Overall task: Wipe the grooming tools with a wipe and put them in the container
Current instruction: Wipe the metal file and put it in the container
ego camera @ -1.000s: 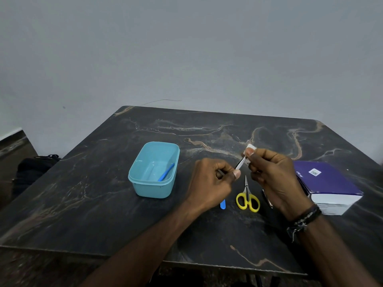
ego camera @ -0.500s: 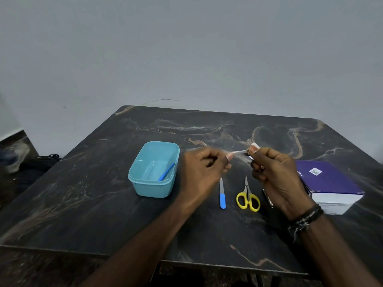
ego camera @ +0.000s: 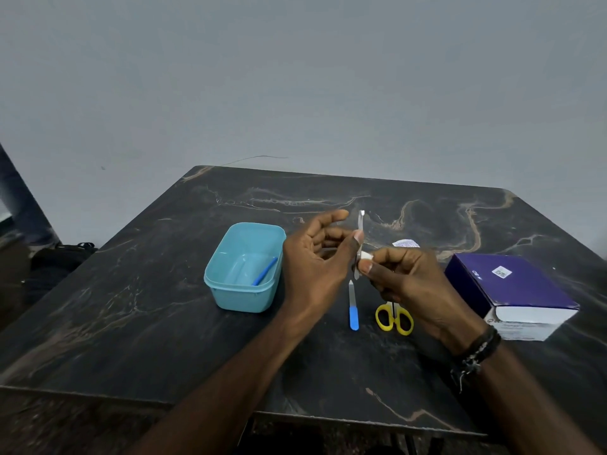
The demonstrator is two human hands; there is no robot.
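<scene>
The left hand [ego camera: 315, 257] holds a thin metal tool [ego camera: 360, 238] standing up above the table [ego camera: 164, 323]. Its thumb presses the tool, but I cannot tell which finger is behind it. The other fingers are spread out loose. The right hand [ego camera: 407, 284] pinches a small white wipe [ego camera: 365, 257] around the low part of the tool, with its fingers curled in. The blue tub [ego camera: 244, 269] sits on the table left of the hands, with a blue stick [ego camera: 264, 271] lying inside it. A nail file [ego camera: 353, 307] with a blue end lies below the hands. Yellow scissors [ego camera: 394, 318] lie just beside it, partly under the right hand. A purple box [ego camera: 512, 293] sits on the right.
</scene>
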